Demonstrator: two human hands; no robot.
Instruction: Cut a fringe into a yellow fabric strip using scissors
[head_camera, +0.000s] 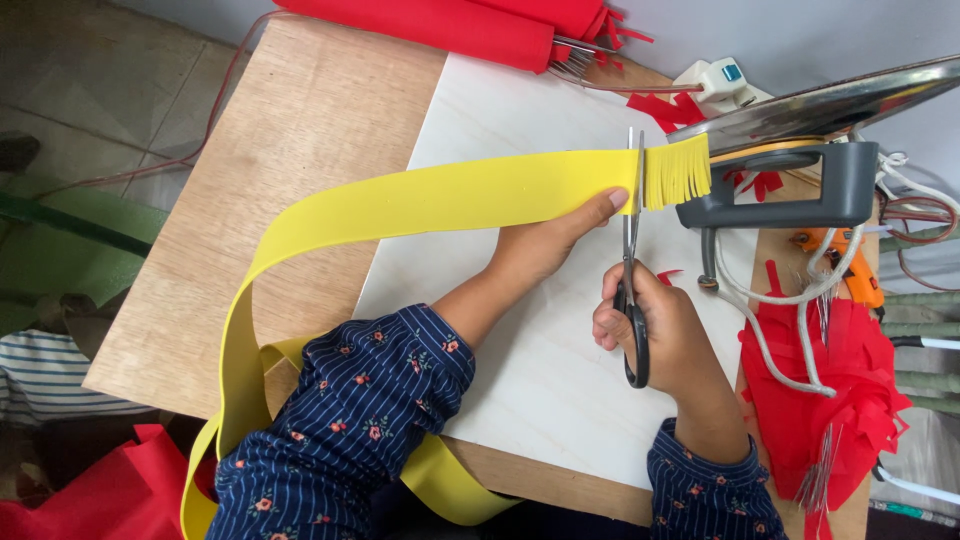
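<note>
Centrally, over the white board (540, 350) on the wooden worktop (290, 190), the left hand (545, 245) pinched the yellow foam strip (420, 205), thumb on its near edge just left of the cut line, fingers hidden behind it. The right hand (660, 330) was closed through the black handles of the scissors (632, 250), whose blades pointed away and stood across the strip; whether the blades had shut could not be told. Right of the blades, the strip's end was already slit into a narrow fringe (680, 172). From the left hand the strip ran left, curved down over the near edge of the worktop and looped below the dark floral sleeve (350, 420). A grey glue gun (790, 190) lay at the far right, just beyond the fringe, with a white cord (770, 335) trailing nearward. Red fringed pieces (840, 400) lay at the near right, and red foam rolls (470, 25) at the far edge.
</note>
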